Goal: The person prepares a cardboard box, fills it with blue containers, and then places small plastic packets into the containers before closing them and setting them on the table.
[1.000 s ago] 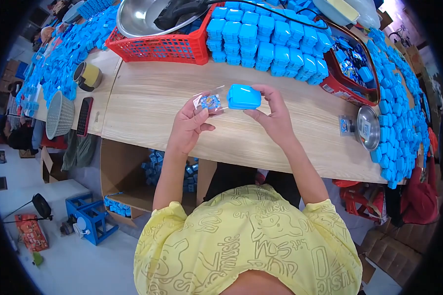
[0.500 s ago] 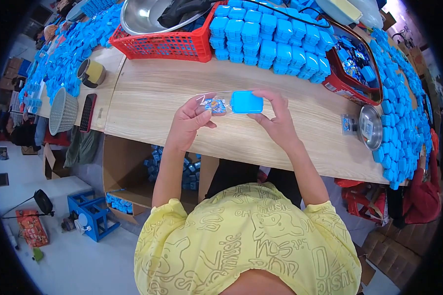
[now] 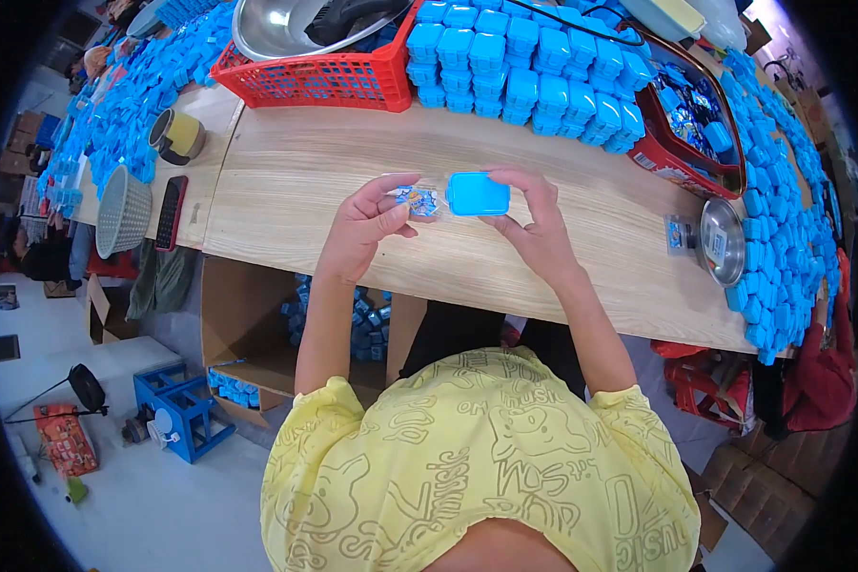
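Observation:
My right hand [image 3: 541, 221] pinches a small blue box [image 3: 479, 194] by its right side, fingers above and thumb below. Fingers of my left hand [image 3: 372, 224] are closed on a clear plastic packet [image 3: 418, 201] with a blue printed piece in it. The packet's right end meets the left edge of the box. Both are held above the wooden table [image 3: 334, 153].
Beyond my hands stand a red basket [image 3: 316, 88] with a metal bowl [image 3: 267, 29], stacked blue boxes [image 3: 524, 86] and a red tin [image 3: 672, 167]. A small steel bowl [image 3: 722, 243] is at right, a phone [image 3: 170, 214] and mug [image 3: 176, 135] at left.
The clear plastic between my hands looks drawn in, less stretched toward the box. My grips hold the same things, and the view has shifted slightly.

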The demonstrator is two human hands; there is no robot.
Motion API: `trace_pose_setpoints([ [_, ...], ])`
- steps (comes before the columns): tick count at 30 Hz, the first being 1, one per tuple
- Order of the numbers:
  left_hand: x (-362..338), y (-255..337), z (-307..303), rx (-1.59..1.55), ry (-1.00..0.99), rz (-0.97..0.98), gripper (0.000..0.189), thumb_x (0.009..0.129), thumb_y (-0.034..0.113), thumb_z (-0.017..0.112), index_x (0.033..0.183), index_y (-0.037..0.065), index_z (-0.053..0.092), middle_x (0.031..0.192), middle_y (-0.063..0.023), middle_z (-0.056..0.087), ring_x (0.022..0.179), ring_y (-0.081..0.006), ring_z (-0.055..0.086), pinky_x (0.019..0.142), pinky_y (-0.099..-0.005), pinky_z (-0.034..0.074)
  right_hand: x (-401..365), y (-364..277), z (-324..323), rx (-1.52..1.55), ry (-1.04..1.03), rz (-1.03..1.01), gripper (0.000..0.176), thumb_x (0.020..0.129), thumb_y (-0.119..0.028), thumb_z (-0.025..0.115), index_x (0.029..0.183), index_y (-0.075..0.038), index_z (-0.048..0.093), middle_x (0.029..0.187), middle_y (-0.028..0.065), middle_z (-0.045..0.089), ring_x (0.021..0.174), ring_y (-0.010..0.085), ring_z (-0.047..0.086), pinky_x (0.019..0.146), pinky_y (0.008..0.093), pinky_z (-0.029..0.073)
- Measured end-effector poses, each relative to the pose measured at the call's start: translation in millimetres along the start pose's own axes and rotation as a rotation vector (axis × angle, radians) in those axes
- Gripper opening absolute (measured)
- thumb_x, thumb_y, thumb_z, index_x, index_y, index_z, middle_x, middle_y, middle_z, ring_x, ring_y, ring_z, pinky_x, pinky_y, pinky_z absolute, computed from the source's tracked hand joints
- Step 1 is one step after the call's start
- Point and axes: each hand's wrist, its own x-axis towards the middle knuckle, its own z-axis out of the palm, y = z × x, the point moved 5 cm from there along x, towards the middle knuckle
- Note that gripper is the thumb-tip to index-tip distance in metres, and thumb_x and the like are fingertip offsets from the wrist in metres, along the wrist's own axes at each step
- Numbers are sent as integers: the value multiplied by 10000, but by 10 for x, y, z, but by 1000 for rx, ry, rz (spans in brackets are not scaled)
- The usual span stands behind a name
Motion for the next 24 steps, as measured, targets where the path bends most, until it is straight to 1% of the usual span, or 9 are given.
trace_pose_setpoints([
  [2,-5,-3,7,-4,-7,-1,447,842,86,621,1255,-8,474,1035,-94,630,909,-143,618,692,-260,524,-3,-12,10,1,1,-3,481,739,-69,714,1167,-135,506,1193,38,561,1114,216,488,961,348,282],
  [7,-14,-1,53,-22,49,9,441,843,102,627,1247,-2,486,1027,-86,634,924,-144,614,697,-261,520,-17,-35,18,-32,32,-27,481,734,-71,716,1162,-136,507,1187,46,559,1115,222,487,954,351,283],
  [10,-34,1,83,-30,65,18,435,845,104,626,1244,-1,490,1021,-86,636,927,-142,612,698,-259,519,-26,-43,30,-76,27,-68,497,727,-73,721,1168,-140,501,1178,54,559,1115,223,485,947,356,284],
  [13,-79,45,109,69,97,69,409,847,99,622,1228,-1,508,1013,-81,635,906,-132,609,696,-256,519,-56,-90,52,-102,50,-99,506,726,-75,722,1174,-140,495,1174,55,558,1113,223,486,943,357,284],
  [18,-212,117,106,113,113,114,390,843,90,634,1212,17,530,1018,-74,636,899,-133,613,705,-254,523,-127,-227,83,-167,63,-124,521,727,-82,724,1185,-140,484,1171,52,555,1114,223,484,946,353,281],
  [22,-374,151,67,99,103,168,364,843,90,634,1189,15,547,1003,-78,639,874,-125,612,703,-254,526,-215,-349,100,-90,73,-75,520,725,-90,728,1184,-136,487,1173,50,552,1119,221,479,953,348,275],
  [24,-467,195,126,71,127,155,340,849,80,619,1174,7,550,980,-74,638,864,-126,610,701,-256,526,-260,-453,119,-96,74,-89,522,723,-92,730,1183,-136,488,1173,50,550,1120,222,477,955,348,273],
])
